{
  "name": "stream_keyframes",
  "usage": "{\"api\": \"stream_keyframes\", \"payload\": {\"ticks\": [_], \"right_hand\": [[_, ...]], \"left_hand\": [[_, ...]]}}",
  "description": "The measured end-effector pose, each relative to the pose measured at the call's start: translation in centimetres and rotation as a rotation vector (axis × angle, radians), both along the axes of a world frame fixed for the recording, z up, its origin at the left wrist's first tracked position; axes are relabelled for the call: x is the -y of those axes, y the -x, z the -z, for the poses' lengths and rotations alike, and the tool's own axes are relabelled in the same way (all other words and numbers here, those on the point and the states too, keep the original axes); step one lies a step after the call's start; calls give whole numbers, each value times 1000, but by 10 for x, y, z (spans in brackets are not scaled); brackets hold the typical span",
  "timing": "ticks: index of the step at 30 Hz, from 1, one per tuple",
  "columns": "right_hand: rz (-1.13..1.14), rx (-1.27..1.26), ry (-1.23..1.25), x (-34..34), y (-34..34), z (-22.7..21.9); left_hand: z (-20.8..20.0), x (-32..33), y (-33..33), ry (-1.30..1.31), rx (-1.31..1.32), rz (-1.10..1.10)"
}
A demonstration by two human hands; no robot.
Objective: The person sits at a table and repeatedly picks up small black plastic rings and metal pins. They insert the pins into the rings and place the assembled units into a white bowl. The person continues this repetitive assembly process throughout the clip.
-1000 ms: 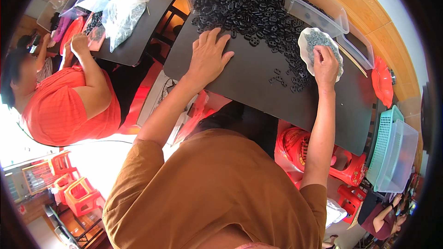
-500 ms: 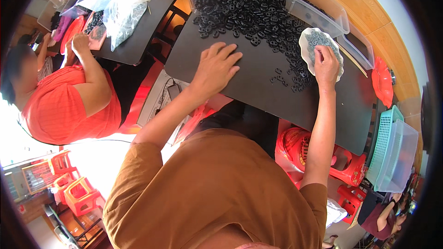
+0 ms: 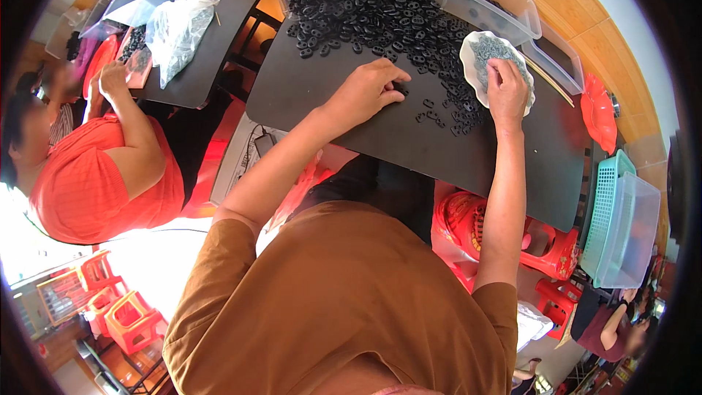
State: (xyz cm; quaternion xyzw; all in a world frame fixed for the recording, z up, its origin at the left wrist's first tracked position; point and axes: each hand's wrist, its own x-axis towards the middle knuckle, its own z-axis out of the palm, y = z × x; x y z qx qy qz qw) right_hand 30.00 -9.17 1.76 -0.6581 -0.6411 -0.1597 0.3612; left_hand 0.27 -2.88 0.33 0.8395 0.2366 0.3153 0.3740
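My left hand [image 3: 369,93] rests low over the dark table, its thumb and fingertips closed around a small black plastic piece [image 3: 401,88]. Beyond it spreads a large heap of the same black pieces [image 3: 358,0], oval with two holes. Over a white scalloped dish [image 3: 469,58] my right hand [image 3: 507,95] reaches in with its fingers pinched together. The dish holds many tiny grey parts [image 3: 488,48]. Whatever sits between those right fingertips is too small to make out. Several loose black pieces [image 3: 433,113] lie between my hands.
Clear plastic bins [image 3: 497,14] and a thin stick [image 3: 548,77] border the heap's right side. Further right are a red dish [image 3: 599,113] and a green basket [image 3: 605,197]. At a dark table [image 3: 175,91] on the left sits a person in red, beside a plastic bag [image 3: 178,33].
My left hand has moved right across the table; its spread fingers have closed around a black piece. My right hand stays at the dish, fingers pinched. The whole view has shifted slightly.
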Motion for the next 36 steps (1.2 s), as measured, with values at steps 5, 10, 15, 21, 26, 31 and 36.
{"api": "stream_keyframes", "payload": {"ticks": [5,10,15,21,26,31,36], "right_hand": [[7,3,12,1,1,-1],[21,-6,31,1,1,-3],[-16,-15,-14,0,0,-5],[-34,-189,-70,-1,5,-15],[-87,-259,-11,-7,21,-20],[-182,-344,10,-15,40,-29],[-152,-525,112,-22,34,-21]], "left_hand": [[4,-4,-12,-185,-97,4],[7,-2,-46,-303,-124,5],[8,6,-67,-384,-130,-5],[0,-20,-27,-428,45,-138],[-4,-41,1,-459,-135,-171],[4,-54,8,-447,-131,-176],[1,-52,10,-430,-141,-210]]}}
